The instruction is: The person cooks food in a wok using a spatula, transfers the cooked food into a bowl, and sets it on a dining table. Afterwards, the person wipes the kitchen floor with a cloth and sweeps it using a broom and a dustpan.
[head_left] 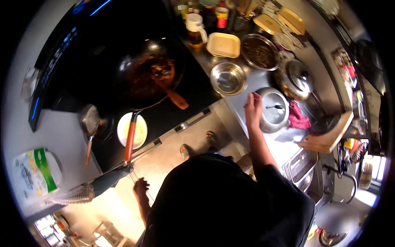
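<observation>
Between round steel bowl (pixel 228 79) and pink cloth (pixel 299 117), grey lidded pot (pixel 273 110) is touched by right hand (pixel 254 105); left hand (pixel 141 187) lowered; grips unclear.

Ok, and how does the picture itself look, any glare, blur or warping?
Head view: lines bend and the corners go black; glare whitens the counter near the pink cloth; the wok looks very dark, with bright glints; the left hand looks dim and slightly soft.

Glossy metal bowl (pixel 228 78), smooth wooden board (pixel 329 133), crumpled cloth (pixel 299 117), matt plastic tray (pixel 223 45).
</observation>
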### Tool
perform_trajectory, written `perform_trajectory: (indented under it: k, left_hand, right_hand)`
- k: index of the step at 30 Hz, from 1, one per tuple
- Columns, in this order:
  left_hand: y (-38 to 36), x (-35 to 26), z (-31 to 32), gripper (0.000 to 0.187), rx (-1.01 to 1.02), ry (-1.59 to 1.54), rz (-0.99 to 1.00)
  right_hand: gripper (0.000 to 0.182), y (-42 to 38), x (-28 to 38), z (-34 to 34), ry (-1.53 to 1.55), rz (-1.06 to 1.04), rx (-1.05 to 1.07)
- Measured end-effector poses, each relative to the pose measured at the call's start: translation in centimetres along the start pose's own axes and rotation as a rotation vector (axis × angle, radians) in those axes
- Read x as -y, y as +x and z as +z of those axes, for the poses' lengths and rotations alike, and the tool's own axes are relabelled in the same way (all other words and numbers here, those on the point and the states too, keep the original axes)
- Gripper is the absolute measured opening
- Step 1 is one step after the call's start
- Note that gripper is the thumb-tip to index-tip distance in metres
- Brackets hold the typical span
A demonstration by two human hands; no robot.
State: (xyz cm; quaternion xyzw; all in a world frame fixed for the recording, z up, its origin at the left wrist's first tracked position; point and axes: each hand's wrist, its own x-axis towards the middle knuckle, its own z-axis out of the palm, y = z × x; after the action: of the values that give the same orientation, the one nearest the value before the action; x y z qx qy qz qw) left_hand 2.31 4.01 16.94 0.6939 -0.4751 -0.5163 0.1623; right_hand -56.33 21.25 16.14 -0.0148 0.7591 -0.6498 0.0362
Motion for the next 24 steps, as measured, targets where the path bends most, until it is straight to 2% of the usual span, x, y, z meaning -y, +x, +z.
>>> perform_trajectory:
  k: [1, 2, 4, 5, 6, 7, 8, 10, 11, 12, 13, 14, 16, 17, 18, 20, 21, 22, 24]
  left_hand:
    - [0.2, -2.5, 0.3, 0.031, -0.037, -0.148, 0.113]
    - [-0.7, -6.4, 0.7, 0.031, -0.026, -0.188, 0.267]
    - [-2.1, -14.3, 1.5, 0.035, -0.149, -0.165, 0.409]
    - [-1.4, -16.4, 1.5, 0.037, -0.144, -0.164, 0.411]
    - [-1.7, -18.8, 2.2, 0.038, -0.116, -0.149, 0.452]
    - [-1.0, -19.8, 3.2, 0.039, -0.113, -0.187, 0.43]
    - [-1.4, -21.7, 3.9, 0.041, -0.05, -0.055, 0.492]
    - [1.5, -21.8, 5.2, 0.053, 0.078, 0.178, 0.5]
    - [0.6, -23.7, 5.9, 0.059, 0.181, 0.291, 0.573]
    - [1.4, -23.9, 6.6, 0.06, 0.271, 0.343, 0.526]
    - [2.2, -23.7, 6.8, 0.063, 0.362, 0.355, 0.529]
    - [1.4, -25.1, 6.8, 0.059, 0.45, 0.323, 0.447]
    - [2.9, -25.4, 7.0, 0.053, 0.649, 0.207, 0.285]
    - [4.0, -25.1, 7.3, 0.042, 0.753, 0.09, 0.22]
    - [4.0, -25.6, 7.4, 0.04, 0.817, 0.007, 0.131]
    - [3.5, -26.3, 7.5, 0.036, 0.94, -0.16, -0.058]
    - [4.2, -26.1, 7.6, 0.033, 1.04, -0.239, -0.095]
    - [4.5, -25.5, 7.7, 0.034, 1.099, -0.314, -0.089]
    - [4.1, -24.9, 8.1, 0.038, 1.037, -0.301, -0.06]
  right_hand:
    - [0.034, -1.2, 3.4, 0.4, 0.038, -0.048, 0.071]
    - [0.032, -2.6, 6.8, 0.8, 0.073, -0.087, 0.14]
    - [0.03, -6.6, 11.5, 4.2, 0.039, -0.187, 0.405]
    - [0.039, -8.6, 14.8, 5.9, -0.153, -0.255, 0.511]
    - [0.047, -9.6, 15.1, 8.1, -0.26, -0.402, 0.543]
    - [0.049, -10.8, 15.8, 9.8, -0.41, -0.5, 0.582]
    - [0.05, -11.3, 16.5, 11.3, -0.557, -0.603, 0.61]
    - [0.047, -10.6, 14.9, 14.1, -0.643, -0.511, 0.644]
    - [0.045, -10.0, 14.4, 15.4, -0.677, -0.463, 0.651]
    - [0.043, -9.1, 14.7, 15.9, -0.674, -0.463, 0.7]
    - [0.042, -9.0, 16.0, 15.8, -0.593, -0.262, 0.801]
    - [0.041, -8.4, 17.9, 15.6, -0.505, -0.069, 0.894]
    - [0.038, -5.7, 20.4, 15.3, -0.683, -0.212, 0.963]
    - [0.034, -4.6, 22.5, 14.7, -0.689, -0.14, 1.003]
    - [0.031, -4.2, 25.5, 14.1, -0.698, -0.075, 1.043]
    - [0.027, -6.8, 32.9, 13.3, -1.197, -0.522, 1.012]
    - [0.025, -6.7, 33.9, 13.4, -1.29, -0.855, 1.034]
    - [0.035, -7.1, 35.2, 13.3, -1.34, -0.864, 1.114]
    - [0.039, -8.1, 36.7, 13.4, -1.46, -0.956, 1.132]
